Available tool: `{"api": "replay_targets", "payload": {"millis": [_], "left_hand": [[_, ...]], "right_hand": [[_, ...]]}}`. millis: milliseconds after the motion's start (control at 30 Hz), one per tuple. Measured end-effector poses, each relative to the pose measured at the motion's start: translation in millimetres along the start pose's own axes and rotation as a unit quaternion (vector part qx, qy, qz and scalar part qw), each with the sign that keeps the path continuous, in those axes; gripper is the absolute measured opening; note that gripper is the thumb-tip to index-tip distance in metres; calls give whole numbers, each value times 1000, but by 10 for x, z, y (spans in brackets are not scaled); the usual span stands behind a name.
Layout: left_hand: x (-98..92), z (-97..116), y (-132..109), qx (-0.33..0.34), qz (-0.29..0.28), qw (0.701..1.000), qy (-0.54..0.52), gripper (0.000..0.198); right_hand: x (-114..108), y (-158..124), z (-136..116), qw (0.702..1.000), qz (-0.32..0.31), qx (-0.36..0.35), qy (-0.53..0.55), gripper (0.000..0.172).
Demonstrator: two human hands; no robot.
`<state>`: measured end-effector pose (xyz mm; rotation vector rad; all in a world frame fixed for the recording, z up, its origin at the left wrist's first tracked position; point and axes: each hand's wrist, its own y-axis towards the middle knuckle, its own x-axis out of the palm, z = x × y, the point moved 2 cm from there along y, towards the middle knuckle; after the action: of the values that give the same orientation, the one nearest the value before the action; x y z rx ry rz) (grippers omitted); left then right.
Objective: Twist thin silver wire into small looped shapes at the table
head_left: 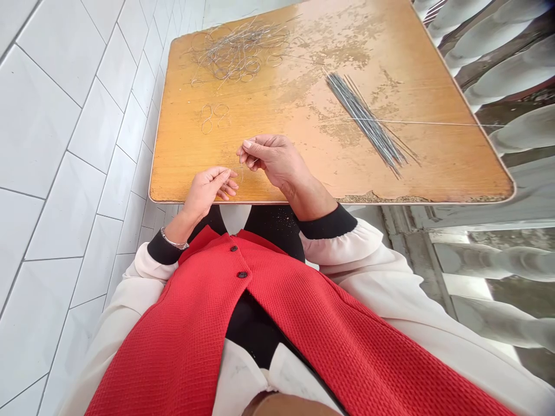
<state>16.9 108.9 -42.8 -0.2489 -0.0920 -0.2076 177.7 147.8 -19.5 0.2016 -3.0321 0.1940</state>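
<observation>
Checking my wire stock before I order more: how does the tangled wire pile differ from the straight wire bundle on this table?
The tangled wire pile is bent into curls and loops, while the straight wire bundle is made of straight lengths. The pile spreads in a loose, knotted heap; the bundle lies in a narrow, slanting sheaf that fans out at its near end. The pile sits at the far left of the wooden tabletop, the bundle further right. Both are thin grey metal wire.

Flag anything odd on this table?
The wooden tabletop looks worn, with a blotchy, flaking finish, and its front edge is chipped. One long wire also stands out: it lies across the bundle of straight wires and overhangs the right edge of the table.
</observation>
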Motion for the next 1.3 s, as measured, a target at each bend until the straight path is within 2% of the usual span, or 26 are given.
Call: {"api": "replay_targets", "payload": {"millis": [167, 333, 567, 900, 1000, 1133, 1300], "left_hand": [[61, 9, -18, -27, 26, 999, -22, 23], [90, 10, -22, -21, 59, 998, -15, 21], [90, -19, -26, 12, 51, 999, -6, 24], [40, -27, -67, 10, 11, 1000, 14, 37], [10, 13, -51, 24, 15, 999, 37, 27], [-7, 121, 25, 75, 18, 995, 60, 7], [5, 196, 105, 69, 10, 995, 68, 17]], "right_hand": [[-12, 20, 8, 1000, -6, 2, 9, 30], [-5, 21, 7, 1000, -3, 0, 14, 31], [-4, 24, -3, 1000, -2, 6, 14, 32], [-16, 58, 14, 1000, -19, 7, 6, 40], [-9, 74, 25, 999, -31, 12, -7, 41], [18, 100, 17, 998, -51, -3, -32, 42], [56, 149, -10, 995, -81, -15, -57, 42]]}}
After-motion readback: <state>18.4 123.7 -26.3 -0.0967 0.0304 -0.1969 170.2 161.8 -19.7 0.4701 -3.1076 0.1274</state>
